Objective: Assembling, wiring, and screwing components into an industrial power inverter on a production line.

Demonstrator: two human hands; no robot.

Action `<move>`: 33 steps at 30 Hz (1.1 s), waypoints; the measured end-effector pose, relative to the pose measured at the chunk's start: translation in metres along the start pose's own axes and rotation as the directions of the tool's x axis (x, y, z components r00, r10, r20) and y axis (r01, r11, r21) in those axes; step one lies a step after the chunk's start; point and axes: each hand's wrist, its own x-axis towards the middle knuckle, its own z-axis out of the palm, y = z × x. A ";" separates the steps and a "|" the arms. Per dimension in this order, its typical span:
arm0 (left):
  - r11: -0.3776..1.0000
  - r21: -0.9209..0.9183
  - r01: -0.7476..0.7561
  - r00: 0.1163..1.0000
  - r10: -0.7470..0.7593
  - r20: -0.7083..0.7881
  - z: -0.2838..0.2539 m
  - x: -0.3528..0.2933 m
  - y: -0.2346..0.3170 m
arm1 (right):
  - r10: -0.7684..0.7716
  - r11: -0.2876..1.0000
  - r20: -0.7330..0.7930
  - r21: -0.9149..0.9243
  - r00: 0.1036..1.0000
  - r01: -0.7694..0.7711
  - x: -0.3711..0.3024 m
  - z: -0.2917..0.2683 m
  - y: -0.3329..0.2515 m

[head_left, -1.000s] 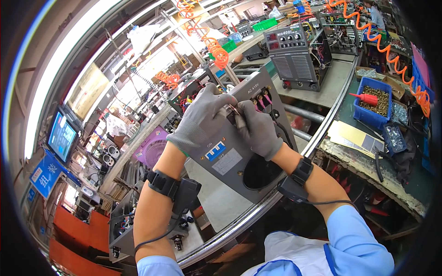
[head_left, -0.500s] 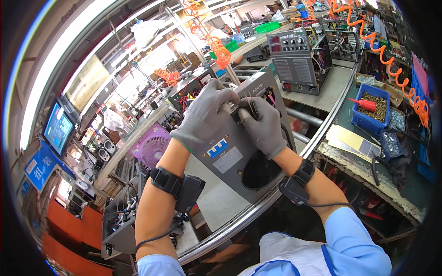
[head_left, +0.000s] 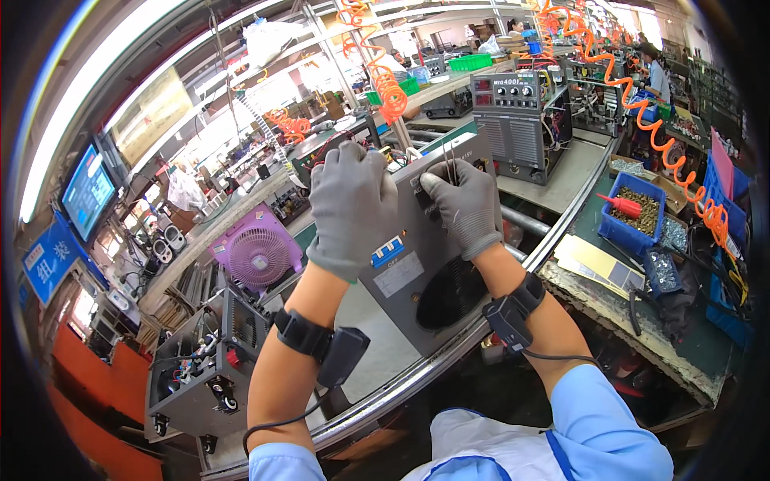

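A dark grey machine cabinet stands tilted before me, with a blue-and-white switch, a pale label and a round black fan opening. My right hand, in a grey glove, is closed around thin metal tweezers, whose prongs point upward. Its fingers are close to the panel's upper part, beside a dark fitting partly hidden by them. My left hand, also gloved, is raised at the cabinet's upper left edge. Its fingers are curled, and whatever they hold is hidden behind the hand.
Metal rollers and a rail run beneath the cabinet. On the right bench sit a blue bin of brass-coloured hardware and yellowish sheets. Another machine stands beyond; a purple fan is at left. Orange coiled hoses hang overhead.
My left hand has moved away from the right hand, leftward off the panel's upper part. The right hand stays near the panel with the tweezers. The view has shifted slightly.
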 end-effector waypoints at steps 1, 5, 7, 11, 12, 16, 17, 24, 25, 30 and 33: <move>0.990 0.138 -0.019 0.999 0.014 0.033 -0.002 -0.003 0.003 | 0.022 1.000 0.008 0.009 1.000 -0.022 0.003 -0.001 0.004; 0.967 0.255 0.022 0.998 -0.034 0.046 0.001 -0.013 -0.002 | 0.023 0.999 0.003 0.037 1.000 -0.023 0.000 0.003 0.002; 0.976 0.199 0.086 0.993 -0.099 0.058 0.003 -0.015 -0.004 | 0.002 1.000 -0.006 0.027 1.000 -0.002 -0.002 0.004 0.005; 0.986 0.155 0.061 0.995 -0.074 0.074 0.004 -0.015 -0.004 | -0.090 0.993 -0.042 -0.080 0.995 0.086 -0.001 0.006 0.006; 0.987 0.148 0.067 0.993 -0.080 0.086 0.004 -0.015 -0.003 | -0.092 0.992 -0.039 -0.085 0.995 0.089 -0.001 0.005 0.007; 0.988 0.132 0.078 0.992 -0.089 0.085 0.003 -0.015 -0.005 | -0.156 0.977 -0.056 -0.157 0.986 0.145 -0.008 0.001 0.005; 0.987 0.142 0.074 0.992 -0.087 0.089 0.003 -0.016 -0.005 | -0.217 0.953 -0.071 -0.231 0.973 0.196 -0.010 0.000 0.005; 0.988 0.139 0.069 0.995 -0.078 0.062 0.007 -0.018 -0.003 | -0.188 0.963 -0.050 -0.205 0.981 0.174 -0.004 0.002 0.008; 0.988 0.140 0.070 0.995 -0.079 0.061 0.007 -0.018 -0.003 | -0.188 0.963 -0.049 -0.205 0.981 0.174 -0.001 0.001 0.007; 0.988 0.143 0.061 0.996 -0.069 0.052 0.005 -0.016 -0.004 | -0.074 0.983 0.019 -0.167 0.997 0.076 0.010 0.001 0.004; 0.987 0.144 0.067 0.995 -0.078 0.068 0.006 -0.018 -0.006 | -0.113 0.985 0.008 -0.131 0.994 0.113 0.004 0.006 0.008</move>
